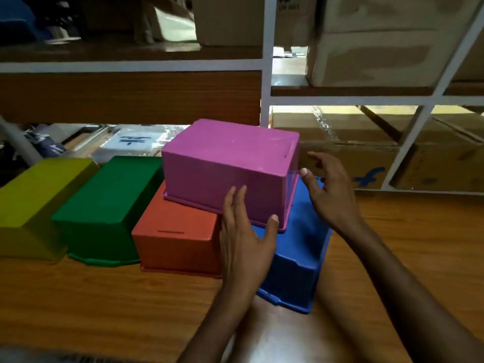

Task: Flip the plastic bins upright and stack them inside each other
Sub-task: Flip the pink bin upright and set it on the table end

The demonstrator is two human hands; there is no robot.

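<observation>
Pink plastic, smooth-walled and box-shaped: the pink bin [222, 163] sits upside down between the two hands, flat base up, with its thin rim resting across the orange bin [178, 231] and the blue bin [301, 252] beneath it.

The left hand [241, 237] lies flat against the bin's near long wall. Its fingers [237, 200] are straight, close together and pointing up the wall, and its thumb [272, 224] is spread wide to the right, with the tip at the rim by the near corner. The right hand [330, 189] is at the bin's right end, its thumb tip touching the upper near corner and its fingers loosely curved and fanned beside the end wall (whether they touch the wall I cannot tell). Both forearms reach in from below, the right one longer in view.

The orange bin, also inverted, lies just left of the left hand, and the ribbed blue one lies under and between the wrists. Further left of the left hand, a green bin [104, 205] and a yellow bin [34, 203] lie side by side, base up, on the wood-grain surface [104, 310]. Beyond the right hand, cardboard boxes [366, 142] fill a white-framed shelf [265, 74].
</observation>
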